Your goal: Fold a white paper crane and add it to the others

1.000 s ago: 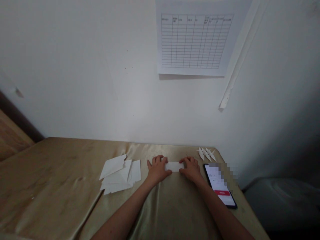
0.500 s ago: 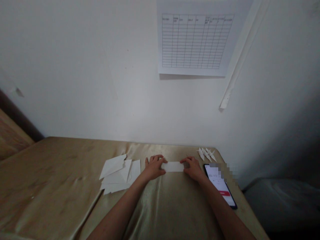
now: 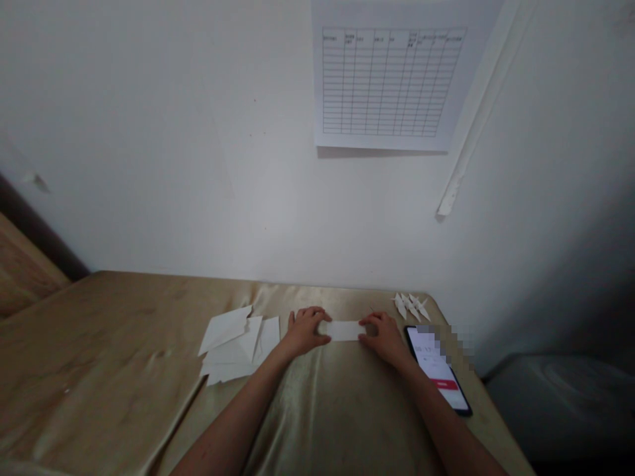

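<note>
A narrow white paper strip (image 3: 344, 330) lies flat on the gold-covered table (image 3: 124, 344) near the far edge. My left hand (image 3: 303, 329) pinches its left end with curled fingers. My right hand (image 3: 381, 334) pinches its right end the same way. Both forearms reach in from the bottom of the view. The strip's two ends are hidden under my fingers.
A loose pile of white paper sheets (image 3: 238, 344) lies left of my left hand. Several small folded paper shapes (image 3: 411, 305) sit at the table's far right corner. A lit phone (image 3: 439, 370) lies by my right wrist. A printed grid sheet (image 3: 389, 79) hangs on the wall.
My left hand slid a little to the left along the strip, so more of the paper shows between my hands. The right hand barely shifted.
</note>
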A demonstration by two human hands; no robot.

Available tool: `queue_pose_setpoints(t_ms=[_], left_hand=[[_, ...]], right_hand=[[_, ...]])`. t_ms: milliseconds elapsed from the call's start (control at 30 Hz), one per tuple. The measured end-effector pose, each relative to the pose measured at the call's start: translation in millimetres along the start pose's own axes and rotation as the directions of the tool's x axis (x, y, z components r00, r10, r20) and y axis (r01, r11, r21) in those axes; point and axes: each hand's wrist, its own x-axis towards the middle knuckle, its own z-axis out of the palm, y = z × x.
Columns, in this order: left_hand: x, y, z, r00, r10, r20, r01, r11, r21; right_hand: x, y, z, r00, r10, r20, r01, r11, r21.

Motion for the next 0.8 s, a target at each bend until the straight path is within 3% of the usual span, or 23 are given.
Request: queue_pose_setpoints(t_ms=[800], left_hand=[[4.1, -2.9, 0.0, 0.999, 0.037, 0.005, -0.037, 0.998, 0.045]], right_hand=[[-2.6, 1.8, 1.0, 0.999, -0.043, -0.018, 0.042, 0.999, -0.033]])
